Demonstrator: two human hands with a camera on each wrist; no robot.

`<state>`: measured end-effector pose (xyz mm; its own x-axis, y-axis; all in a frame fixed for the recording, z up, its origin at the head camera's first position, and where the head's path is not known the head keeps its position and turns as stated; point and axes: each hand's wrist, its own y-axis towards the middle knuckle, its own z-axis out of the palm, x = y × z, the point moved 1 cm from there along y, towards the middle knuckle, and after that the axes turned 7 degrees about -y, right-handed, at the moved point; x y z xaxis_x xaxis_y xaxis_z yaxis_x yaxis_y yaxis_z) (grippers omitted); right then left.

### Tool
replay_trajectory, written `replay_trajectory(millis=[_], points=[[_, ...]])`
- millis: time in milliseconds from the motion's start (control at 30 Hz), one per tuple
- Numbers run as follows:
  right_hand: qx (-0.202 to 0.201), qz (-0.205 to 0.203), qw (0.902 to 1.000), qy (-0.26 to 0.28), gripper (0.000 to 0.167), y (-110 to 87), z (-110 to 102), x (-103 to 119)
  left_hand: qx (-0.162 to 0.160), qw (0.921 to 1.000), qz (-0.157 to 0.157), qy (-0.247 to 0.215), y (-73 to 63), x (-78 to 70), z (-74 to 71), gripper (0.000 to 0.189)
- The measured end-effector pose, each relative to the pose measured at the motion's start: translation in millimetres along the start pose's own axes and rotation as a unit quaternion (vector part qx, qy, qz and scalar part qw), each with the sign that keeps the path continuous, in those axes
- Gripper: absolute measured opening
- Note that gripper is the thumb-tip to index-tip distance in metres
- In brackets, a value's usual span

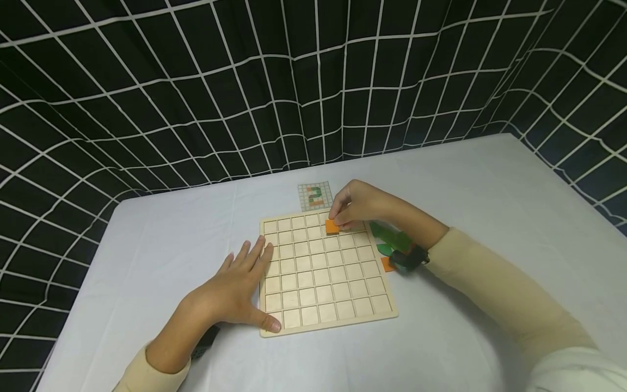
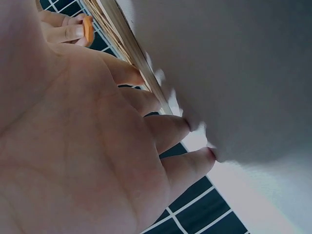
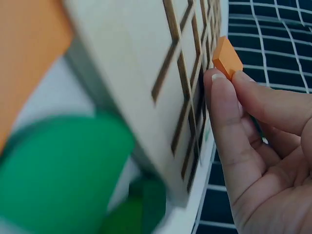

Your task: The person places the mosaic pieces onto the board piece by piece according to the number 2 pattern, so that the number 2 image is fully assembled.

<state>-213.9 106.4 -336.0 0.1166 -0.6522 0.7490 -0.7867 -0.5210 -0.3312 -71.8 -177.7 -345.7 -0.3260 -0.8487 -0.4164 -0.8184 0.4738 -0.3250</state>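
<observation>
Between thumb and fingers my right hand [image 1: 356,204] pinches an orange square tile [image 1: 332,227] over the far part of a pale wooden grid board [image 1: 318,276]. In the right wrist view the same orange tile [image 3: 227,57] is tilted at the fingertips, close to the board's grooved face. My left hand [image 1: 234,291] lies spread along the board's left edge, its thumb on the near left corner. The left wrist view shows its palm, with fingertips [image 2: 130,74] at the board's side.
Behind the board lies a small pattern card [image 1: 315,196] with a grid and coloured shapes. Green pieces [image 1: 385,249] and an orange piece [image 1: 388,265] lie by the board's right edge, partly under the right wrist. A dark curtain with white grid lines [image 1: 274,81] hangs behind the white table [image 1: 171,239].
</observation>
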Motion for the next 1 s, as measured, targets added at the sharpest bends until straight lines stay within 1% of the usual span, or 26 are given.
replay_trajectory(millis=[233,433,533,667,867,1000], points=[[0.014,-0.018,0.9997,-0.001,0.008,8.2,10,12,-0.001,1.0000,0.001,-0.001,0.1,-1.0,-1.0,0.146],[0.015,-0.031,0.9994,0.004,0.007,16.5,18,16,0.002,1.0000,-0.001,-0.002,-0.3,-0.6,-1.3,0.146],[0.018,-0.033,0.9992,0.016,0.007,20.6,24,19,0.004,1.0000,-0.002,-0.003,-1.1,-0.1,-0.9,0.146],[0.016,-0.029,0.9993,0.017,0.007,24.7,32,26,0.002,1.0000,-0.002,-0.001,-1.4,0.6,0.0,0.146],[0.008,-0.046,0.9985,-0.029,0.008,27.3,42,37,0.003,1.0000,0.000,-0.001,-0.6,1.2,0.9,0.146],[-0.010,-0.062,0.9954,-0.072,0.009,27.9,45,43,0.005,1.0000,0.000,0.002,-0.5,1.1,0.9,0.146]])
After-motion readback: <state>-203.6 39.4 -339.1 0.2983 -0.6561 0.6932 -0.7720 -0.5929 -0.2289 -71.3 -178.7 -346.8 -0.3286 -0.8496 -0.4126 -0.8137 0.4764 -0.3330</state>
